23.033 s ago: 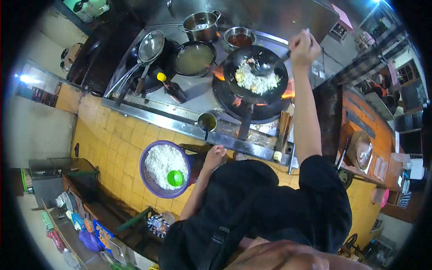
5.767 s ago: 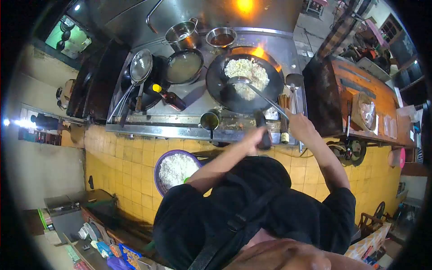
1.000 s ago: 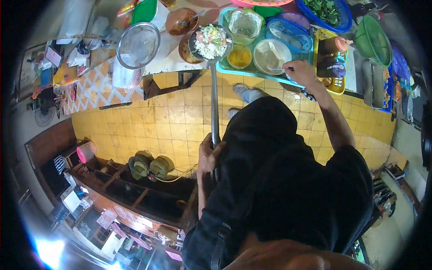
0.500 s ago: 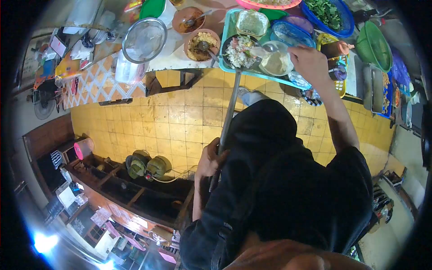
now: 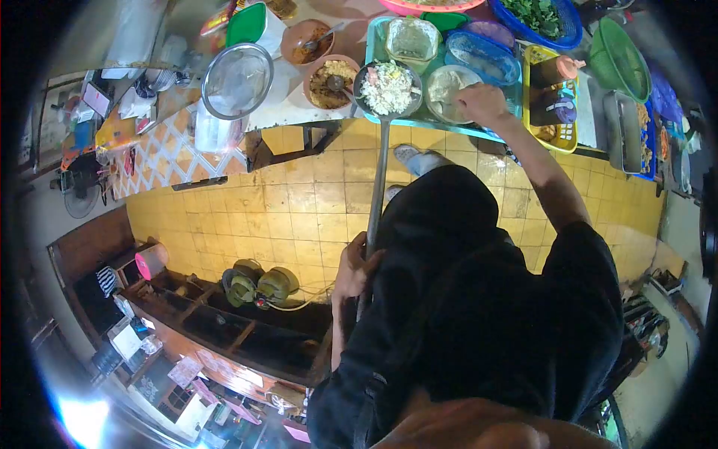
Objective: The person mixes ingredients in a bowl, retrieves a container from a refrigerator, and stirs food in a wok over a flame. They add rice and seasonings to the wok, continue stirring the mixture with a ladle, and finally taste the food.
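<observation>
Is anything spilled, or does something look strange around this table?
Nothing clearly stands out: the rice sits inside the ladle in the left hand, and I see no spill on the tray's visible parts.

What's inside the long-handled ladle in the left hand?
The ladle in the left hand holds a heap of white rice with pink and green bits. The heap covers the bottom, so whatever lies beneath cannot be seen.

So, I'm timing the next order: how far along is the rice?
Already done, it seems: the rice is portioned in the ladle. In hand: the left hand grips its handle, while the right hand is at the bowl of pale powder. Probably left: seasoning and cooking, as the rice looks white and loose.
</observation>
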Available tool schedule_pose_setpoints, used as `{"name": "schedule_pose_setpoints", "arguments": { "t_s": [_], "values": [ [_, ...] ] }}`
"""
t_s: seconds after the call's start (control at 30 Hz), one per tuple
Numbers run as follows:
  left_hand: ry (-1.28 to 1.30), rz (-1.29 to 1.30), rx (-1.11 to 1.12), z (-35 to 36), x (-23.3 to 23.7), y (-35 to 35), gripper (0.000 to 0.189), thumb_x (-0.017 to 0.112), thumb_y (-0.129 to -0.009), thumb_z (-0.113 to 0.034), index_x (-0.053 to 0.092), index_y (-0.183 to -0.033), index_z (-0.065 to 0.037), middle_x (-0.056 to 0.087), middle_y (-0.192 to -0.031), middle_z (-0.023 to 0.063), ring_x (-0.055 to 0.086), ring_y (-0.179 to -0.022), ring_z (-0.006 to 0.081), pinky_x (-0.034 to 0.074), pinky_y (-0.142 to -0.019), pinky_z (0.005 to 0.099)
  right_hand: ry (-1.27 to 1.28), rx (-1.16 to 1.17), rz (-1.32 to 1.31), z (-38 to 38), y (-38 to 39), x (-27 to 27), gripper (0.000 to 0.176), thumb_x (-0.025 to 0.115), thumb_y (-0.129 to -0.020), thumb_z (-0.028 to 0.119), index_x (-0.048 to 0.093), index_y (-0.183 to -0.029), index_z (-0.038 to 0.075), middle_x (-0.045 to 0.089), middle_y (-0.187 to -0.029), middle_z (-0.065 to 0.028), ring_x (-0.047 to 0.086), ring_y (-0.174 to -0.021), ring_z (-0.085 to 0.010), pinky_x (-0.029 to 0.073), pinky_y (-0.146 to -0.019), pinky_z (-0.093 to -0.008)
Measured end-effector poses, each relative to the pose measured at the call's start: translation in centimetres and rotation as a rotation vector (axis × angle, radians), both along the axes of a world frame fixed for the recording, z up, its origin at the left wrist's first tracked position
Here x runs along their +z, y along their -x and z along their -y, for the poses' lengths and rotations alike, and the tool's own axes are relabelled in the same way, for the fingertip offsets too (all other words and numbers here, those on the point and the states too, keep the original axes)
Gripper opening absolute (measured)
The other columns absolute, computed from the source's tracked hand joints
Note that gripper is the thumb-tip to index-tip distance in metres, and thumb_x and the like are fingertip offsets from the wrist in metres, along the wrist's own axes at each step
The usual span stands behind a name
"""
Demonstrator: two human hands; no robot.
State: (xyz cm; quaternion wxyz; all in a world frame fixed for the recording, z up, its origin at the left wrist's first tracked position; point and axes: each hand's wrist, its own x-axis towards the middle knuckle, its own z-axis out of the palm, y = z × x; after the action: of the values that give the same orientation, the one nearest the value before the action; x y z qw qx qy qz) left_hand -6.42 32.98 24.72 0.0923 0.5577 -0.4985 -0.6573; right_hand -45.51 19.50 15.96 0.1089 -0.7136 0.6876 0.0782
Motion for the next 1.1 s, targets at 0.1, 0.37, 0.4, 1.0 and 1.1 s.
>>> {"name": "schedule_pose_setpoints", "arguments": {
  "t_s": [0.1, 0.37, 0.4, 1.0, 1.1],
  "values": [
    [0.009, 0.077, -0.045, 0.3, -0.1, 0.0, 0.034, 0.063, -0.078, -0.020, 0.055, -0.102, 0.004, 0.062, -0.082, 0.0161, 0.057, -0.075, 0.0206, 0.044, -0.069, 0.0342, -0.021, -0.129, 0.123, -0.7, 0.8, 1.3, 0.015, 0.059, -0.076, 0.026, 0.070, -0.085, 0.021, 0.068, -0.088, -0.0089, 0.065, -0.083, -0.0310, 0.053, -0.073, -0.0423],
    [0.023, 0.039, -0.008, 0.2, -0.7, -0.2, 0.032, 0.063, -0.079, -0.020, 0.056, -0.099, 0.003, 0.061, -0.077, 0.0129, 0.055, -0.070, 0.0181, 0.044, -0.064, 0.0328, -0.017, -0.180, 0.149, -2.0, 1.4, 3.0, 0.017, 0.059, -0.077, 0.029, 0.071, -0.089, 0.025, 0.068, -0.090, -0.0068, 0.064, -0.088, -0.0299, 0.052, -0.077, -0.0415],
    [0.040, 0.020, 0.011, 0.2, -0.9, -0.3, 0.032, 0.063, -0.079, -0.020, 0.055, -0.099, 0.003, 0.061, -0.077, 0.0125, 0.055, -0.069, 0.0180, 0.044, -0.064, 0.0325, -0.031, -0.204, 0.168, -2.1, 1.2, 3.4, 0.017, 0.059, -0.077, 0.028, 0.071, -0.089, 0.025, 0.068, -0.091, -0.0069, 0.063, -0.088, -0.0304, 0.052, -0.077, -0.0416],
    [0.088, -0.021, -0.075, 0.3, 0.5, 0.3, 0.030, 0.061, -0.082, -0.017, 0.055, -0.104, 0.003, 0.064, -0.082, 0.0138, 0.057, -0.067, 0.0165, 0.044, -0.061, 0.0308, 0.121, -0.239, -0.042, -2.2, 0.8, 3.0, 0.020, 0.058, -0.080, 0.014, 0.065, -0.098, 0.010, 0.066, -0.097, -0.0137, 0.065, -0.082, -0.0332, 0.053, -0.070, -0.0429],
    [-0.030, -0.058, 0.026, 0.0, 1.1, 0.5, 0.027, 0.058, -0.082, -0.013, 0.055, -0.104, 0.002, 0.063, -0.079, 0.0113, 0.055, -0.064, 0.0150, 0.043, -0.058, 0.0294, 0.682, -0.261, 0.293, -4.6, 0.6, 4.3, 0.027, 0.060, -0.079, 0.011, 0.061, -0.106, 0.007, 0.063, -0.102, -0.0184, 0.061, -0.094, -0.0359, 0.049, -0.082, -0.0453]
  ]
}}
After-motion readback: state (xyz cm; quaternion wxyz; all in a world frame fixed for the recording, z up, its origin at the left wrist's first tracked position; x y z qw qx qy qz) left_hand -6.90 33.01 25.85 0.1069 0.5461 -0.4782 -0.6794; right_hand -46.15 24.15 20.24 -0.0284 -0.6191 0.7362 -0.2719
